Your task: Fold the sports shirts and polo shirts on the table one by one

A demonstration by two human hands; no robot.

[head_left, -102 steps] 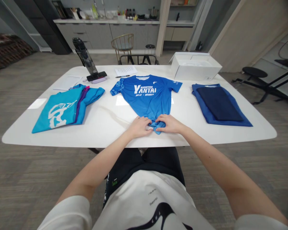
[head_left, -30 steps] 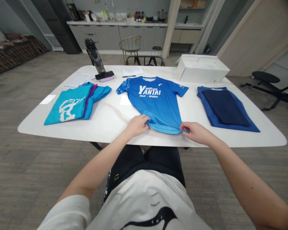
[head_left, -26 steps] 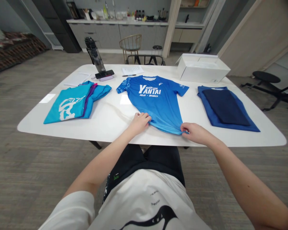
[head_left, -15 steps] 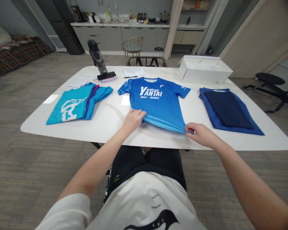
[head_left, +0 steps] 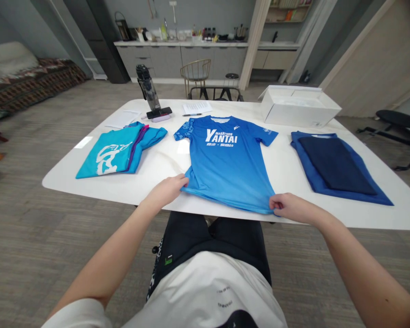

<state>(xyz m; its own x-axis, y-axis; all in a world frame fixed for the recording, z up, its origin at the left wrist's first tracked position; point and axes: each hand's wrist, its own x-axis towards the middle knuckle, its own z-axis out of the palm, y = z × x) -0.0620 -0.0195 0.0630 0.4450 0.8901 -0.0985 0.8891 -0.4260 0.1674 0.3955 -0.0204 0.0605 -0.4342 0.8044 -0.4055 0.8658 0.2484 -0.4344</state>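
Note:
A blue T-shirt [head_left: 230,166] with white "Marathon Yantai" lettering lies face up on the white table [head_left: 164,166], its collar pointing away from me. My left hand [head_left: 167,189] pinches the bottom left corner of its hem. At the bottom right corner, by the table's front edge, the fingers of my right hand [head_left: 290,207] are closed on the hem. Between both hands the hem runs fairly straight, with some creases near the left corner. The cloth inside each pinch is hidden by the fingers.
Folded turquoise and blue shirts [head_left: 111,155] lie to the left. On the right, a folded dark navy garment [head_left: 336,164] rests on a blue one. Toward the back stand a handheld vacuum [head_left: 152,95], a pen [head_left: 192,114], paper sheets [head_left: 201,107] and a white box [head_left: 299,109].
Both hands have drawn the hem toward me, and my left hand has moved outward to the left corner. The shirt's lower part now lies longer and flatter. The camera view has shifted slightly.

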